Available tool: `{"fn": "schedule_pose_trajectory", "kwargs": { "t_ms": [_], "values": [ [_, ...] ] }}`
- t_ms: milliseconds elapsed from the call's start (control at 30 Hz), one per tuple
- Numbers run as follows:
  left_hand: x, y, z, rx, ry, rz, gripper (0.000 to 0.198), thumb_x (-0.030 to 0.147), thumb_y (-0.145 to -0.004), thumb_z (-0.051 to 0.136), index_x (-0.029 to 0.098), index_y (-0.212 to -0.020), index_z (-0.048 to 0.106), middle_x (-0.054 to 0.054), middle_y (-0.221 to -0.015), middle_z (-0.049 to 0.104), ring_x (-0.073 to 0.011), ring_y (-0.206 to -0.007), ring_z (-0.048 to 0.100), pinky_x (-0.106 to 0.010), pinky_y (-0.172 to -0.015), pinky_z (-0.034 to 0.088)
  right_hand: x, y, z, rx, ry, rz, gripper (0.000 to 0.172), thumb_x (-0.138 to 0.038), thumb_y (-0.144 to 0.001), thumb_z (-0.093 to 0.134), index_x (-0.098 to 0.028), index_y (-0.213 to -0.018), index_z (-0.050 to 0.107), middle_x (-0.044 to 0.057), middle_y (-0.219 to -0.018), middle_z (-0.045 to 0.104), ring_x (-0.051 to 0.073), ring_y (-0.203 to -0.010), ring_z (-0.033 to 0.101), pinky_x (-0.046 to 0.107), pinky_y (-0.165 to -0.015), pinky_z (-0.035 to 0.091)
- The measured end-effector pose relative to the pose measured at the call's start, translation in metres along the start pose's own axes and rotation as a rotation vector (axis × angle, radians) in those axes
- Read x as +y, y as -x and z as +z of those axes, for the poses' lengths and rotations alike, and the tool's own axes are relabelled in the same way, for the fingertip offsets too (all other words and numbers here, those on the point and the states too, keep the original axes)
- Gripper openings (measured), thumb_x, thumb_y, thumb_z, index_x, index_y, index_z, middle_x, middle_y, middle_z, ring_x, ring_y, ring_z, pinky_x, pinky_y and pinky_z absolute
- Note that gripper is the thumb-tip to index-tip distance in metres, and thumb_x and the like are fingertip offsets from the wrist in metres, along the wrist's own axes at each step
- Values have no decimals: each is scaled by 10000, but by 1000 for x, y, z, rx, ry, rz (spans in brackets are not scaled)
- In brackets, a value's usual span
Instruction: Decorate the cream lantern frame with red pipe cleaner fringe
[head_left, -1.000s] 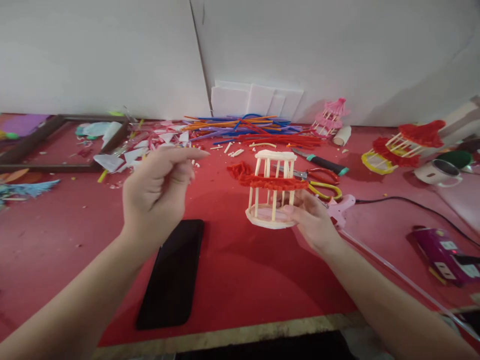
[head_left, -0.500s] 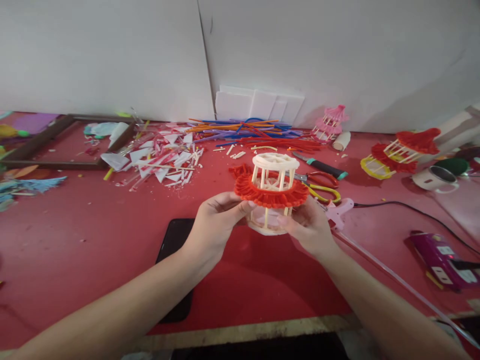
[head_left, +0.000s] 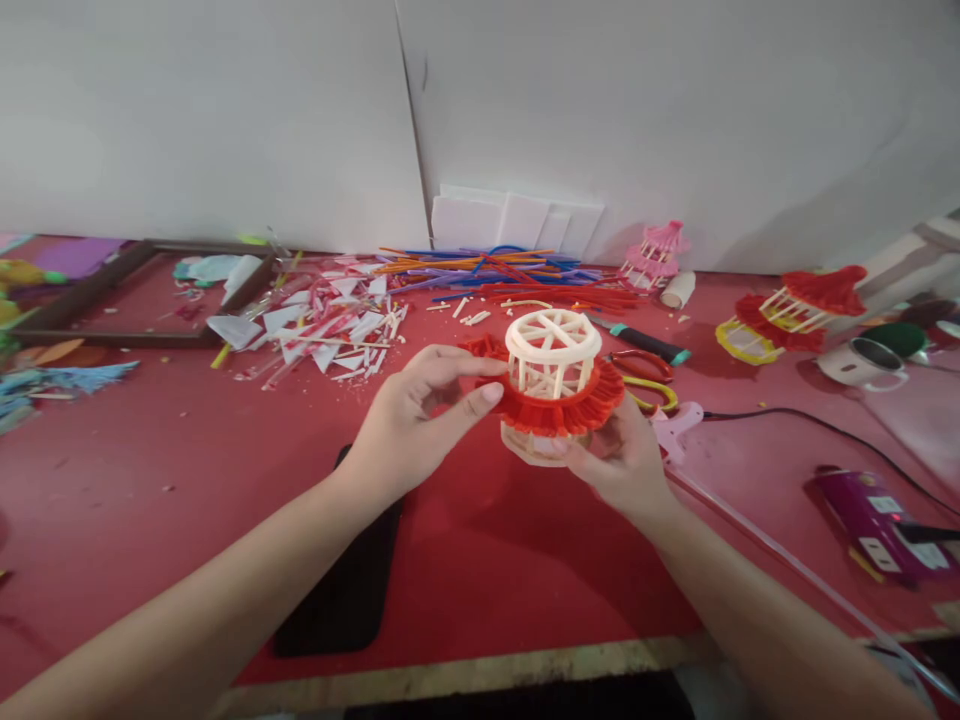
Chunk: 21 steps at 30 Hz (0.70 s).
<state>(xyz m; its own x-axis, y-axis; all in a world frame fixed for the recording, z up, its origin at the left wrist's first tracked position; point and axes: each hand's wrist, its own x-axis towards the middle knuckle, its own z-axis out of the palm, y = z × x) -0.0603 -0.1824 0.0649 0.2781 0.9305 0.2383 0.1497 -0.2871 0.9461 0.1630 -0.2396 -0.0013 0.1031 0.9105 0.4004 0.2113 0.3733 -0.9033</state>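
A small cream-coloured tower model of thin sticks is held above the table, its wheel-like top tilted toward me. Around its middle runs a red ruffled fuzzy band. My left hand pinches the left edge of this band between thumb and forefinger. My right hand grips the lower tier from the right, thumb in front; its other fingers are partly hidden behind the model. A further red fuzzy piece shows behind the band at the left.
Beyond the model lie pliers, a craft knife and fuzzy stems. A pink glue gun with its cord is at the right, near a purple device. A black phone lies under my left forearm. Scraps lie at back left.
My left hand has shifted from the lower tier up to the red band's edge. The model's top has tipped toward me, while my right hand keeps its grip.
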Motion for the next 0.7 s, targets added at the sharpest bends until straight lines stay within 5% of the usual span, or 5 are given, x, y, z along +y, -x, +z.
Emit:
{"fn": "schedule_pose_trajectory", "kwargs": {
  "t_ms": [100,300,467,633,700],
  "values": [
    [5,-4,-5,-122,-127,32,241,421,-838,732,323,-1046,806,-31,-969,626,-176,-900,623,-306,-791,506,-1,-1,-1,-29,21,-22,539,-244,-776,775,-265,-1282,591,95,-1234,695,268,-1135,690,441,-978,590],
    [8,-10,-11,-171,-211,-39,196,437,-769,762,245,-808,776,-28,-925,669,-179,-816,629,-316,-728,471,4,0,-2,-108,26,-67,584,-287,-749,819,-257,-1278,574,99,-1221,706,289,-1174,675,465,-1008,576],
    [9,-22,-30,50,-469,-17,197,386,-873,611,222,-815,704,-10,-856,710,-165,-797,622,-281,-736,450,14,1,1,-122,-16,83,639,-381,-773,815,-247,-1327,526,135,-1337,668,301,-1257,641,509,-1086,528],
    [-4,-50,-75,359,-644,-119,294,316,-1012,374,208,-817,566,19,-633,642,-136,-578,489,-267,-611,360,23,6,11,-202,43,222,715,-423,-776,801,-237,-1392,487,161,-1470,587,305,-1351,584,536,-1148,470],
    [-12,-60,-91,385,-723,-189,298,275,-1001,394,208,-744,529,35,-542,569,-141,-539,447,-274,-588,314,22,7,14,-250,62,235,735,-425,-780,796,-225,-1412,478,172,-1480,577,307,-1355,582,537,-1147,467]
  ]
}}
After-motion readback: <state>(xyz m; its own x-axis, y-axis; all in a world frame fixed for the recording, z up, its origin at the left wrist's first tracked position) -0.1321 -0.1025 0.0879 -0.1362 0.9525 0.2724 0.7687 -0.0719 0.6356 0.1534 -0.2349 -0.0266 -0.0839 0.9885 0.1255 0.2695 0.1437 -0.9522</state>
